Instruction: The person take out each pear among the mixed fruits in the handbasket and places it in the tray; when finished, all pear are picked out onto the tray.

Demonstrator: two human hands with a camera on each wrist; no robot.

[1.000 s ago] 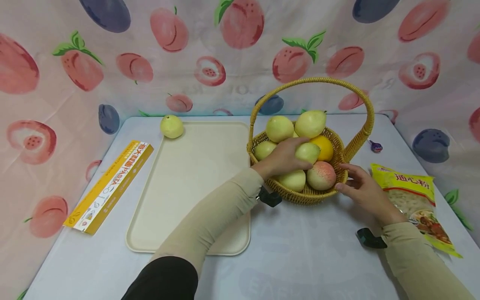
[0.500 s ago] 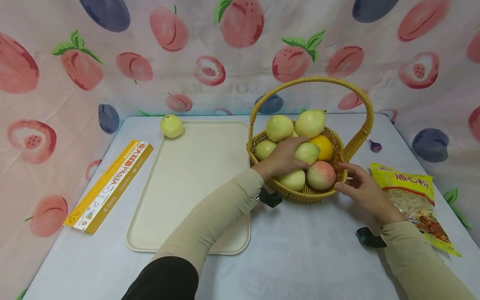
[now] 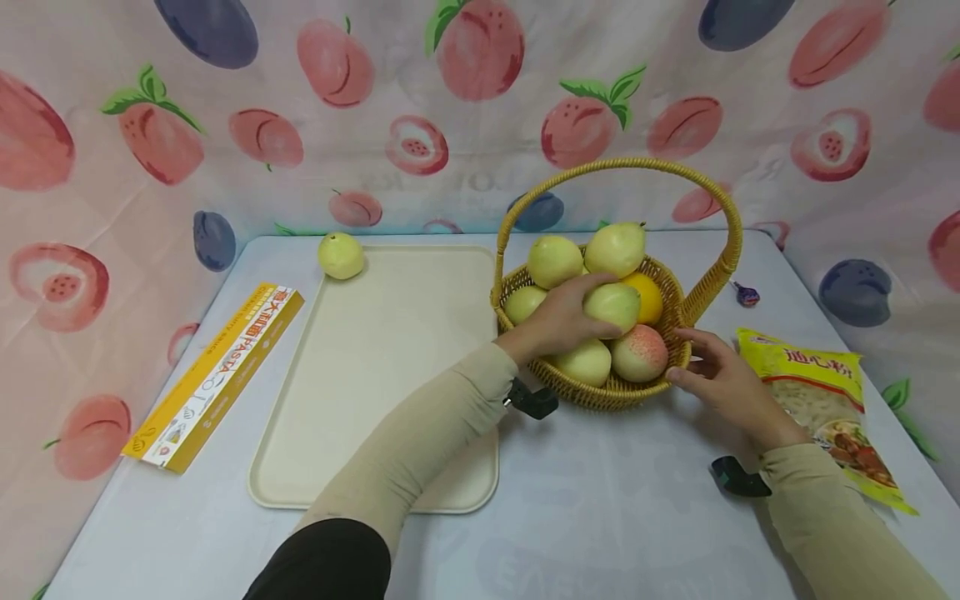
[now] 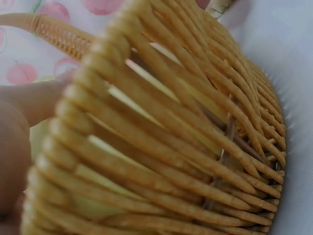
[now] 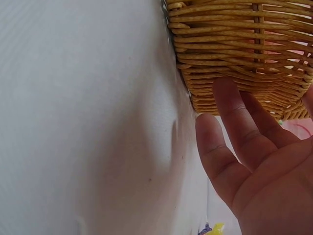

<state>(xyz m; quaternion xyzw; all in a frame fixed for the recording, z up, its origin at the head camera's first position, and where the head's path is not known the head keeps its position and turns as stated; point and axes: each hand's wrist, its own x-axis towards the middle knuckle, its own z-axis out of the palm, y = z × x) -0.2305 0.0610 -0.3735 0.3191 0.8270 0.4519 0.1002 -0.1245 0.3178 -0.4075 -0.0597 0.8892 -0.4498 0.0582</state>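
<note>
A yellow wicker basket [image 3: 600, 398] with a tall arched handle stands right of the tray, filled with fruit. My left hand [image 3: 558, 317] reaches over its near left rim and grips a pale green pear [image 3: 613, 307] between thumb and fingers. Around that pear lie several similar pears, an orange [image 3: 645, 297] and a pinkish peach [image 3: 640, 353]. At the basket's right side, my right hand [image 3: 727, 387] touches the wall near the rim; the right wrist view shows its fingers [image 5: 239, 117] fairly straight against the weave. The left wrist view shows mostly the basket's side [image 4: 161, 127], hiding most of the grip.
A cream tray [image 3: 375, 375] lies left of the basket, with one pear [image 3: 341, 256] at its far left corner. Farther left is a pasta box [image 3: 213, 379]. On the right are a yellow macaroni bag [image 3: 821, 408] and a small lollipop [image 3: 746, 295].
</note>
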